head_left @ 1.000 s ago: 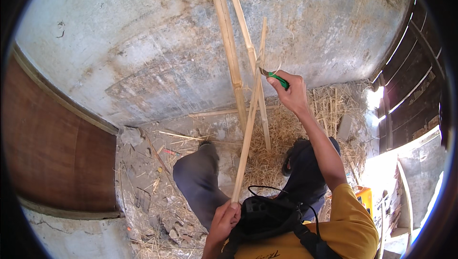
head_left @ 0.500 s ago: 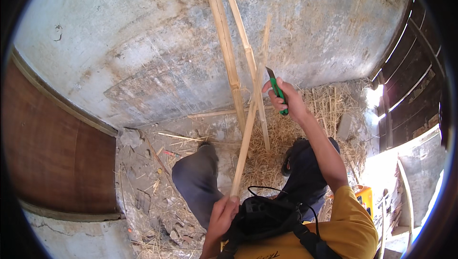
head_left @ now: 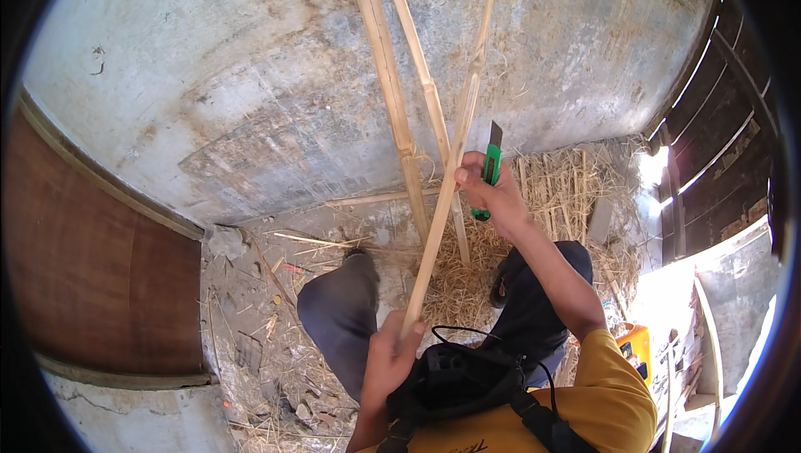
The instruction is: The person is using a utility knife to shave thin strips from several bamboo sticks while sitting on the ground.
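Bamboo strip point(head_left: 442, 203) in left hand point(head_left: 388, 361), green utility knife point(head_left: 490, 171) in right hand point(head_left: 492, 194)

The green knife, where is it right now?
In the head view, the green knife is in the right hand, right of centre, blade up, beside the bamboo strip whose lower end the left hand grips.

Matt bamboo strip point(head_left: 442, 203) (plastic-handled knife point(head_left: 488, 178)).

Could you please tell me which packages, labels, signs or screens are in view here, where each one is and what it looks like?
Orange box: on the ground at the lower right, beside the person's right leg; boxy, bright orange with a dark patch on top; whether it is a package cannot be told.
No labels, signs or screens show anywhere else.
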Available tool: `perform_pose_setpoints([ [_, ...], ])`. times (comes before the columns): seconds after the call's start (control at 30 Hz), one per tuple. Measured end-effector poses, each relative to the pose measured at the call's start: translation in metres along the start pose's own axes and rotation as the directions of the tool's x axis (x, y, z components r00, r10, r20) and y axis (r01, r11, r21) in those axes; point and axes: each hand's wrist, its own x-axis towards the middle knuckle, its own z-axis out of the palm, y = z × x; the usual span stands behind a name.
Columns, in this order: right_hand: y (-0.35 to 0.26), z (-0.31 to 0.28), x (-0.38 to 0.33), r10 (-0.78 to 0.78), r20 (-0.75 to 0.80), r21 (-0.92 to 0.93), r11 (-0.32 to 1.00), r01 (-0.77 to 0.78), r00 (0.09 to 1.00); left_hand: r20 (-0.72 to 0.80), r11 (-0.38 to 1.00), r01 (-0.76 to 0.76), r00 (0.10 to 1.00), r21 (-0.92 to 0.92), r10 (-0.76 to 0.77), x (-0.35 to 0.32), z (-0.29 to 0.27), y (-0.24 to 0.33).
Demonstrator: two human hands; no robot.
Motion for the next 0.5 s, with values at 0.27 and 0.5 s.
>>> perform_pose_setpoints([
  [0.27,-0.009,-0.002,-0.005,-0.071,-0.006,-0.007,0.997,0.071,0.997,0.026,0.996,0.035,0.999,-0.083,-0.033,-0.004,-0.016,-0.019],
  [0.5,0.014,0.005,-0.015,-0.390,0.231,-0.301,0.843,0.446,0.892,-0.060,0.993,-0.050,0.997,-0.107,0.044,0.008,-0.007,0.008],
])
